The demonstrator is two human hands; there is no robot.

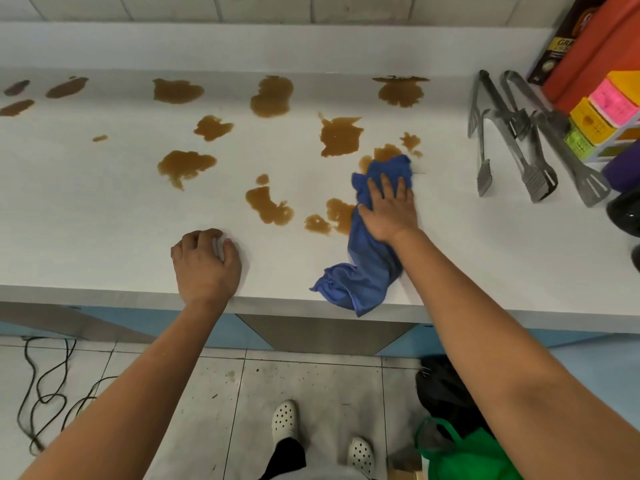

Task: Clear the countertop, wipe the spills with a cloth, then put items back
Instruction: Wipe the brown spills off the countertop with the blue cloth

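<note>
Several brown spills are spread across the white countertop. A blue cloth lies on the counter right of centre, its lower end hanging over the front edge. My right hand presses flat on the cloth with straight fingers, at the edge of a spill. My left hand rests on the bare counter near the front edge, with its fingers curled and nothing in it.
Metal tongs and a spatula lie at the right. Behind them are an orange board, a dark box, coloured containers and a purple object. Cables and a green bag lie on the floor.
</note>
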